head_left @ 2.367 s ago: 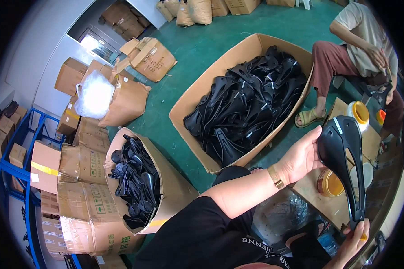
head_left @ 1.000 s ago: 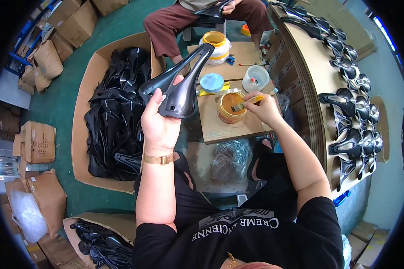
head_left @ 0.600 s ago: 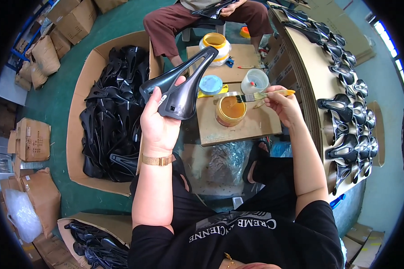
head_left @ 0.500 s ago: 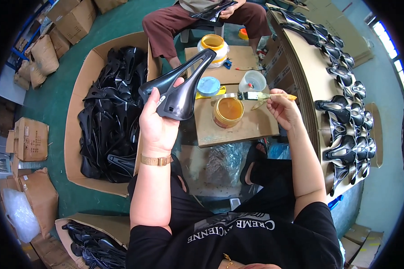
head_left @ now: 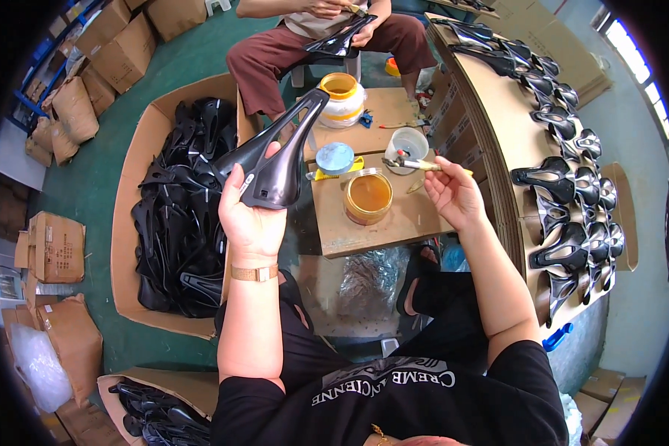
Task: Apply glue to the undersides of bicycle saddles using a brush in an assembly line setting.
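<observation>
My left hand (head_left: 251, 223) grips a glossy black bicycle saddle shell (head_left: 285, 172) by its broad end, thumb on the side. The shell's narrow nose points up and away, and a long slot runs down its middle. In my right hand (head_left: 456, 195), a paintbrush (head_left: 422, 164) is pinched by its light handle, bristles pointing left. Its head hovers just beyond the right rim of a glass jar (head_left: 366, 216) of amber liquid. Close behind it stands a translucent plastic tub (head_left: 406, 141). A blue round lid (head_left: 335, 157) lies beside a yellow tool (head_left: 357, 166).
An open carton (head_left: 126, 215) of black saddle shells stands at left, another (head_left: 111, 390) at lower left. A white-and-yellow tub (head_left: 342, 108) sits on the cardboard-topped table (head_left: 416, 223). Rows of shells (head_left: 561, 178) line the right bench. Opposite, a person (head_left: 327, 30) holds a shell and a brush.
My brush has moved right, away from above the jar. The held shell has shifted slightly left relative to the lid. The person opposite now shows a hand with a brush against their shell.
</observation>
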`<state>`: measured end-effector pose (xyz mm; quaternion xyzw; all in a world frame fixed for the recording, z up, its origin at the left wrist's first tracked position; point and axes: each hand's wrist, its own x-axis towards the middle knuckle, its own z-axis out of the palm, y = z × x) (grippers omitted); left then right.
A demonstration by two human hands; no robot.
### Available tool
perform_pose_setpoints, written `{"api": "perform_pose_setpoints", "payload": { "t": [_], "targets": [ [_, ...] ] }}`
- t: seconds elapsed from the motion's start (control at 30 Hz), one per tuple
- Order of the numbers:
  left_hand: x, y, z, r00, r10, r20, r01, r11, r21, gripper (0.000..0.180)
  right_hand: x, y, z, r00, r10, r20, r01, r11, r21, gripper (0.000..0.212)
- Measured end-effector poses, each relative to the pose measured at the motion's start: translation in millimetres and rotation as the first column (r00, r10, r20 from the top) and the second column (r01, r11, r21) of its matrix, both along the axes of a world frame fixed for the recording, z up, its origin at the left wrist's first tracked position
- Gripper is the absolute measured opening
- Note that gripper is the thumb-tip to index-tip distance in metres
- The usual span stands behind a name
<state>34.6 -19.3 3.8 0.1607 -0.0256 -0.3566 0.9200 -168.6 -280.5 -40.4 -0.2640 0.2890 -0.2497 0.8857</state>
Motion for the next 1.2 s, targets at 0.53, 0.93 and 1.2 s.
{"api": "perform_pose_setpoints", "payload": {
  "t": [0.53,0.93,1.2],
  "targets": [
    [-59,-22,9,0.955,-0.290,-0.054,0.288,0.956,-0.048,0.059,7,74,58,0.935,0.353,0.044,-0.254,0.748,-0.613,0.017],
    [-55,-13,10,0.980,-0.198,0.036,0.199,0.980,-0.025,0.055,2,77,83,0.996,0.081,-0.040,-0.061,0.282,-0.957,0.014],
    [-61,-16,15,0.972,-0.216,0.091,0.214,0.976,0.025,0.058,8,100,89,0.990,0.137,-0.037,-0.037,-0.001,-0.999,0.021]
  ]
}}
